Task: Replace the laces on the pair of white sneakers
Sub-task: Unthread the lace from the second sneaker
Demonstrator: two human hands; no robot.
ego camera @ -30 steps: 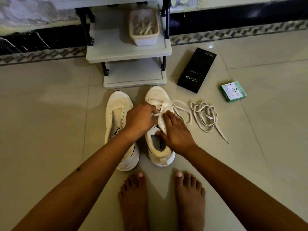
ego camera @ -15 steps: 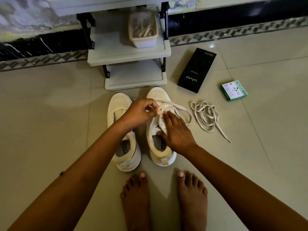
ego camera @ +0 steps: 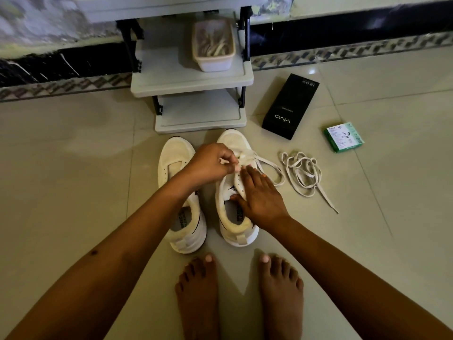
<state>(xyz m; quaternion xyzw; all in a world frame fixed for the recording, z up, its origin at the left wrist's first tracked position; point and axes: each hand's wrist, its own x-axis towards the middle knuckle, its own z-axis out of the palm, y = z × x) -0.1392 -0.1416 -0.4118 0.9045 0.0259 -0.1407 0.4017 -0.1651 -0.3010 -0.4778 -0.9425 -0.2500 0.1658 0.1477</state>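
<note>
Nearest are two bare feet (ego camera: 235, 290), toes just short of the heels of the shoes. The right shoe (ego camera: 234, 212) is the landmark: it stands toe-away on the tiled floor (ego camera: 73, 192), and the left shoe (ego camera: 176, 182) sits just beside it, its eyelets bare.

The right hand (ego camera: 261, 200) lies flat on the right shoe's outer side, fingers straight and pressing it steady. The left hand (ego camera: 212, 163) is over the shoe's forward eyelets, fingers curled, pinching the lace (ego camera: 267, 165) — the lace loops loosely off the shoe's far-right side onto the floor.

By my reading the lace is light, limp and flat; it will twist and slip back through an eyelet unless taken near its stiff tip. The shoe is soft in the upper and light enough to slide, so it wants holding down by the side or collar.

Right of the shoe lies a spare lace (ego camera: 304, 175) in a loose tangle. Beyond that, a green box (ego camera: 343, 137), print too small to read, and a black box (ego camera: 289, 106) marked "vivo" and "120W". Straight ahead of the shoe's toe stands a rack (ego camera: 191, 82) bearing a tub (ego camera: 213, 45) of pale strips.
</note>
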